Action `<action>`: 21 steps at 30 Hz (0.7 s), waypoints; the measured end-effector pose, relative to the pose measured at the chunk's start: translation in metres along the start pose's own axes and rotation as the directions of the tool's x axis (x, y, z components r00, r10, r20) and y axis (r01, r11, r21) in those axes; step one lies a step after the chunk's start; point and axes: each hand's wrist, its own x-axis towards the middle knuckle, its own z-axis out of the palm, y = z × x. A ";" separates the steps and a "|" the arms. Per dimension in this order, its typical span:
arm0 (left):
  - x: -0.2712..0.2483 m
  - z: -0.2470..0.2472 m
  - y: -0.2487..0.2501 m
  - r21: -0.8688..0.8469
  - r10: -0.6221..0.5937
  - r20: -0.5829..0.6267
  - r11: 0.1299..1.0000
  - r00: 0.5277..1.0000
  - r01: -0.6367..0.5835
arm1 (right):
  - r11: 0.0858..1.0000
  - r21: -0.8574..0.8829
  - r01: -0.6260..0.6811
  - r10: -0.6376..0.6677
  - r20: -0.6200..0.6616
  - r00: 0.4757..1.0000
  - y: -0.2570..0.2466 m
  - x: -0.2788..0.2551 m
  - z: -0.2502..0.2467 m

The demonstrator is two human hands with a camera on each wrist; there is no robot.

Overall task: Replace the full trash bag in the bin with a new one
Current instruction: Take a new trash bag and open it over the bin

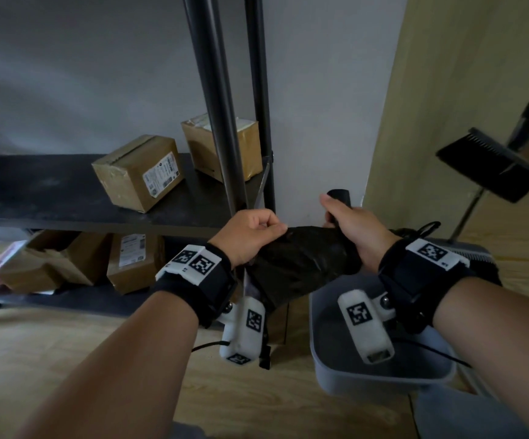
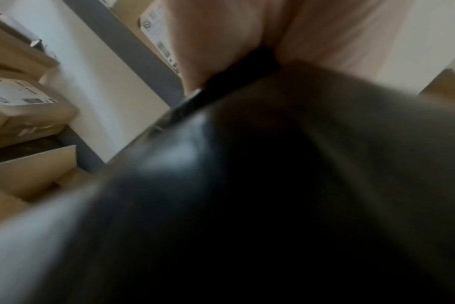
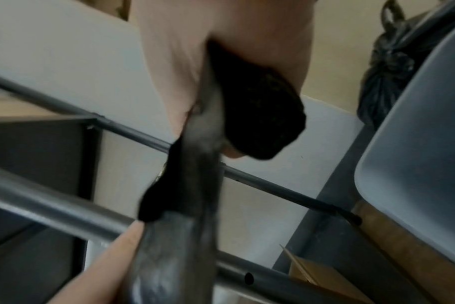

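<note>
My right hand (image 1: 352, 226) grips a roll of black trash bags (image 1: 339, 196), whose end sticks up past the thumb. A loose black bag (image 1: 301, 261) stretches from the roll to my left hand (image 1: 250, 229), which pinches its other end. Both hands hover above the grey plastic bin (image 1: 383, 380), which looks empty inside. A tied full black bag (image 1: 415, 231) sits on the floor just behind the bin. The right wrist view shows the roll (image 3: 260, 115), the stretched bag (image 3: 190, 185), the bin (image 3: 416, 123) and the full bag (image 3: 385, 67). The left wrist view is mostly blurred black bag (image 2: 247, 185).
A black metal shelf (image 1: 67, 201) with several cardboard boxes (image 1: 136, 172) stands to the left, its upright poles (image 1: 222, 122) close in front of my hands. A black broom head (image 1: 491, 166) leans at the right. The floor (image 1: 257, 407) is wood.
</note>
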 end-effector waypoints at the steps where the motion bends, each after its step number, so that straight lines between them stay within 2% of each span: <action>1: -0.001 -0.003 -0.001 0.014 -0.006 -0.019 1.000 1.000 0.007 | 0.999 0.044 0.001 0.001 -0.036 0.999 -0.001 0.003 -0.007; 4: -0.003 -0.015 -0.005 0.068 -0.015 -0.042 0.998 0.999 0.018 | 0.995 0.097 0.022 -0.008 -0.144 0.990 -0.008 0.015 -0.040; 6: -0.003 -0.016 -0.005 0.079 -0.016 -0.021 0.997 1.000 0.018 | 0.997 0.078 0.003 0.009 -0.157 0.988 -0.011 0.017 -0.057; 8: -0.003 -0.009 -0.004 0.077 -0.051 0.024 0.996 0.998 0.049 | 0.998 0.050 -0.025 0.030 -0.110 0.993 -0.008 0.018 -0.058; 10: -0.004 -0.003 -0.006 0.089 -0.139 0.103 0.987 0.985 0.130 | 0.998 -0.001 -0.062 0.062 -0.026 0.998 -0.005 0.013 -0.041; 12: -0.005 -0.006 -0.015 0.187 -0.217 0.153 0.964 0.964 0.187 | 0.996 -0.024 -0.087 0.088 0.053 0.995 -0.003 0.004 -0.019; 14: -0.008 -0.016 -0.030 0.303 -0.290 0.148 0.923 0.945 0.236 | 0.997 -0.048 -0.068 0.074 0.126 0.989 -0.001 -0.005 0.001; 16: -0.016 -0.031 -0.047 0.376 -0.385 0.153 0.875 0.910 0.307 | 0.978 -0.203 0.038 -0.001 0.178 0.984 0.000 -0.010 0.017; 18: -0.028 -0.047 -0.063 0.452 -0.498 0.144 0.802 0.855 0.391 | 0.921 -0.352 0.164 -0.084 0.232 0.969 -0.001 -0.019 0.032; 21: -0.048 -0.074 -0.093 0.566 -0.638 0.028 0.644 0.769 0.514 | 0.866 -0.406 0.292 -0.121 0.398 0.910 0.001 -0.029 0.050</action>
